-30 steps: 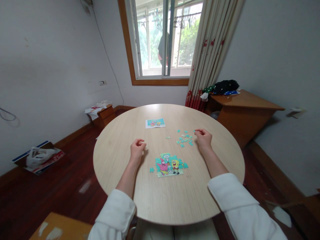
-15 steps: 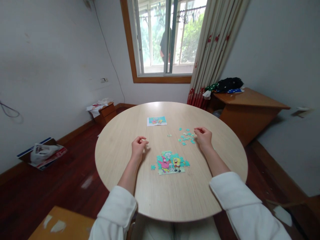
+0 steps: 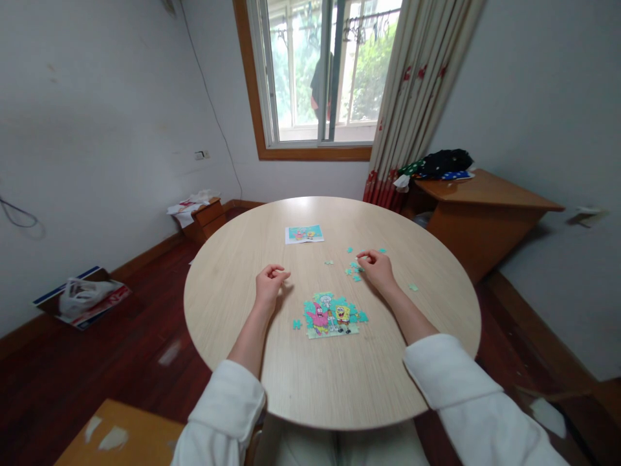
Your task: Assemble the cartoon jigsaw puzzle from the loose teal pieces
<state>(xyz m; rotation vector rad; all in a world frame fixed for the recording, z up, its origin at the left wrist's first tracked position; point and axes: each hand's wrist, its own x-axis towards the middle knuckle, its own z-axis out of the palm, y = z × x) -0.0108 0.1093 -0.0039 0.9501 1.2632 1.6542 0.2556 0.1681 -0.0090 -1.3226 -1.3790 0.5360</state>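
Note:
My left hand [image 3: 272, 283] rests on the table left of the loose pieces, its fingers curled in towards the thumb. Whatever they may hold is hidden. Over the scattered jigsaw pieces [image 3: 353, 272] is my right hand [image 3: 377, 268], closed in a pinch with its fingertips at the pile. I cannot make out what lies between them. A partly joined jigsaw puzzle [image 3: 334, 317] of cartoon figures lies nearer me, between my forearms. One turquoise piece [image 3: 297, 325] sits apart at its left. A pale green piece [image 3: 413, 287] lies right of my right wrist.
A printed picture [image 3: 304, 234] of the same cartoon lies farther back on the round table [image 3: 233, 259]. A wooden desk [image 3: 490, 194] with cloth on it stands at the right. A stool [image 3: 126, 437] is at the lower left. A person [image 3: 320, 84] shows beyond the window.
My right hand has moved left over the loose pieces, now covering part of them. Pieces to its right have come into view. My left hand has hardly moved.

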